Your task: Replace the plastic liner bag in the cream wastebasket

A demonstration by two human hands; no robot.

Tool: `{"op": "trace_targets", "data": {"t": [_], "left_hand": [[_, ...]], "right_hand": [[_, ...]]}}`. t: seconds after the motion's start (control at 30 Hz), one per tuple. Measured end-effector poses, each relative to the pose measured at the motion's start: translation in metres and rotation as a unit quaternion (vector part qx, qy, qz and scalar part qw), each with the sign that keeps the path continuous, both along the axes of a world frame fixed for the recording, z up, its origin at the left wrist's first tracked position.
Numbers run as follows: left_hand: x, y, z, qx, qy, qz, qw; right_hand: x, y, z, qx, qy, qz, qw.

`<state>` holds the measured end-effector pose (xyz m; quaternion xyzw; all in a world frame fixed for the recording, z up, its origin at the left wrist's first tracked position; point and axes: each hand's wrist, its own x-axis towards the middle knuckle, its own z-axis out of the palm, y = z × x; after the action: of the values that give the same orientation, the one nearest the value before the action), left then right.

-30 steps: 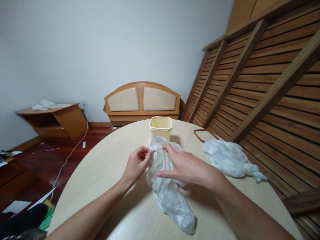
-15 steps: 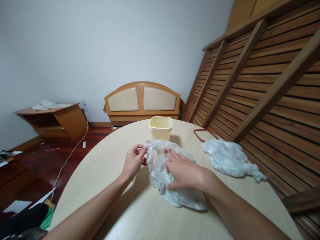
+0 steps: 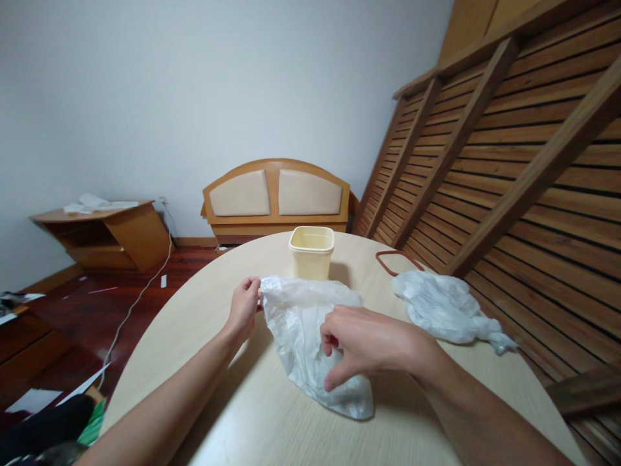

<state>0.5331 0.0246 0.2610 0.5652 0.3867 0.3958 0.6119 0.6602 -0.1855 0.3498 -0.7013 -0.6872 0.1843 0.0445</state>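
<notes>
A crumpled, translucent white plastic bag [image 3: 301, 330] is stretched over the near middle of the round table [image 3: 218, 401]. My left hand [image 3: 245, 303] pinches its upper left corner between thumb and fingers. Over the bag's right part hovers my right hand [image 3: 363, 340], its fingers curled and its thumb held apart from them; nothing shows between them. Just behind the bag stands a pale yellow square plastic tub [image 3: 311, 255], upright with its top uncovered. The bag's upper edge hides the tub's foot.
To the right lies another bunched white plastic bag [image 3: 439, 307] with a twisted end. Behind it is a brown rounded frame [image 3: 388, 262]. A slatted wooden panel [image 3: 524, 168] leans along the right side. A headboard [image 3: 276, 194] stands beyond the table.
My left hand has drawn the bag's corner to the left, and the bag looks flatter and more spread. My right hand has lifted off the bag and its fingers have curled.
</notes>
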Motion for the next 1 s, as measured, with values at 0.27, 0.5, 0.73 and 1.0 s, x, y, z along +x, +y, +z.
{"op": "trace_targets", "data": {"t": [0.27,0.5,0.73,1.0], "left_hand": [[-0.002,0.007,0.001,0.016,0.021,0.029,0.999],[-0.006,0.017,0.001,0.014,0.012,0.039,0.999],[-0.01,0.025,0.006,0.006,-0.002,0.058,0.998],[-0.011,0.033,0.0,-0.006,-0.001,0.064,0.998]], "right_hand": [[-0.024,0.015,-0.024,-0.076,-0.074,0.06,0.993],[-0.002,0.007,-0.004,0.017,0.011,0.026,0.999],[0.052,-0.009,0.018,0.208,0.139,-0.084,0.965],[0.082,0.0,0.015,0.342,0.223,-0.239,0.881]]}}
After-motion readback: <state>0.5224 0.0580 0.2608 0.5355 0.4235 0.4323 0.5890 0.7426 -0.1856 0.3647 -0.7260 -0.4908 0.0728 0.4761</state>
